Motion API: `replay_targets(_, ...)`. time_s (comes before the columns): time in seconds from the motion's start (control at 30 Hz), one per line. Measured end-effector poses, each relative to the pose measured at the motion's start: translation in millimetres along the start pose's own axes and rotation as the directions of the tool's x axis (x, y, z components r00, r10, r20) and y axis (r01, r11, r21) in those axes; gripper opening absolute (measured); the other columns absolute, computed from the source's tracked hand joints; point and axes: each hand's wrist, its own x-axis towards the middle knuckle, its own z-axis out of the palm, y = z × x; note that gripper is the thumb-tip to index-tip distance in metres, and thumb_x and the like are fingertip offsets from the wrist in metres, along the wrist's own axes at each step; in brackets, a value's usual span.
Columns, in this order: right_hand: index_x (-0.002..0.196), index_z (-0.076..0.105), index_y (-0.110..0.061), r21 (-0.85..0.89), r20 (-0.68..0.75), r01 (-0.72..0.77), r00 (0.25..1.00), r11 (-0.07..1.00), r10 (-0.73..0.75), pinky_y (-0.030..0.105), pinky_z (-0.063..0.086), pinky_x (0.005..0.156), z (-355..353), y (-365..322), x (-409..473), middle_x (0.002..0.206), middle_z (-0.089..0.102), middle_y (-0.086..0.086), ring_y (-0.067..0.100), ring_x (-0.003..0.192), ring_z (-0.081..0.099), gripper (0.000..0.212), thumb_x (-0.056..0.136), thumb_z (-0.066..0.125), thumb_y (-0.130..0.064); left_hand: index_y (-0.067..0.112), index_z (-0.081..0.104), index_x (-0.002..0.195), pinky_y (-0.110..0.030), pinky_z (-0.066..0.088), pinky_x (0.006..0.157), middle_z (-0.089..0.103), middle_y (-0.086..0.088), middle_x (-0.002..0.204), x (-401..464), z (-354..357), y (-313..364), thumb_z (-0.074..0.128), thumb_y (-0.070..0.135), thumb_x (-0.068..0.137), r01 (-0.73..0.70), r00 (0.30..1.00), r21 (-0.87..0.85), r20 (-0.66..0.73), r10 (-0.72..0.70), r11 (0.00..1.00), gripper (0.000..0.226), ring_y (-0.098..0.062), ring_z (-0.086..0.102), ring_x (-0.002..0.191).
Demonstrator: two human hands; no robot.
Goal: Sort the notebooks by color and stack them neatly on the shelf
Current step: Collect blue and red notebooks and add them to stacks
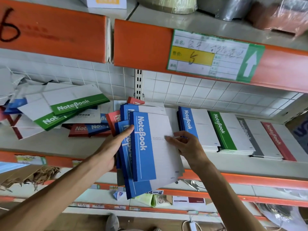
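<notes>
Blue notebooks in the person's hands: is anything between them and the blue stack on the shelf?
Nothing visible blocks the way. The blue notebooks are held by the left hand and right hand, just left of the blue stack. Only bare shelf lies between, and the stack's top is uncovered.

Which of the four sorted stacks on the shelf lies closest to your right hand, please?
The blue stack, leftmost of the four, right beside the right hand; green, grey and red lie farther right.

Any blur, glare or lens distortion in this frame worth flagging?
Head view: wide-angle bending bows the orange shelf beams; the green notebooks at left are motion-smeared; the shelf label is soft, its handwriting unreadable; plastic-wrapped goods on top show glare; the blue notebooks and both hands, left and right, are fairly sharp, evenly lit.
</notes>
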Motion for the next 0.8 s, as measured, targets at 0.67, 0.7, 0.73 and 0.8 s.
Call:
replay_targets(0.67, 0.084, 0.067, -0.011, 0.098, -0.008, -0.025, 1.000, 0.995, 0.026, 0.027, 0.047, 0.058, -14.7, 12.9, -2.5, 0.074, 0.063, 0.003, 0.014, 0.066, 0.056, 0.014, 0.090, 0.073, -0.022, 0.021, 0.071, 0.107, -0.047, 0.053, 0.089, 0.076, -0.003, 0.097, 14.3, -0.9, 12.6, 0.077, 0.044, 0.074, -0.012, 0.998, -0.045, -0.063, 0.009, 0.999, 0.040, -0.026, 0.070, 0.094)
replay_targets(0.7, 0.081, 0.065, -0.015, 0.068, -0.078, -0.010, 0.997, 0.998, 0.016, 0.023, 0.041, 0.051, -23.0, 11.6, 5.4, 0.066, 0.059, 0.000, 0.012, 0.057, 0.051, 0.014, 0.092, 0.072, -0.020, 0.020, 0.070, 0.107, -0.046, 0.053, 0.087, 0.076, -0.004, 0.096, 14.9, -1.4, 13.4, 0.076, 0.043, 0.075, -0.009, 0.998, -0.048, -0.070, 0.006, 0.999, 0.040, -0.026, 0.070, 0.092)
replay_targets(0.73, 0.079, 0.062, -0.017, 0.011, -0.163, 0.005, 0.987, 1.000, -0.004, 0.019, 0.035, 0.044, -34.4, 9.4, 15.1, 0.059, 0.057, -0.003, 0.010, 0.049, 0.045, 0.016, 0.093, 0.071, -0.019, 0.019, 0.070, 0.105, -0.045, 0.054, 0.084, 0.076, -0.005, 0.095, 14.7, -2.4, 14.1, 0.076, 0.043, 0.075, -0.005, 0.997, -0.050, -0.075, 0.001, 0.999, 0.039, -0.026, 0.070, 0.091)
replay_targets(0.8, 0.082, 0.062, -0.017, -0.154, -0.329, 0.017, 0.942, 0.988, -0.068, 0.018, 0.033, 0.035, -64.8, 1.4, 37.8, 0.057, 0.056, -0.005, 0.006, 0.042, 0.045, 0.014, 0.093, 0.070, -0.020, 0.019, 0.070, 0.102, -0.042, 0.054, 0.078, 0.075, -0.005, 0.093, 14.2, -4.5, 15.1, 0.076, 0.043, 0.075, -0.002, 0.996, -0.049, -0.086, -0.002, 0.999, 0.037, -0.027, 0.070, 0.089)
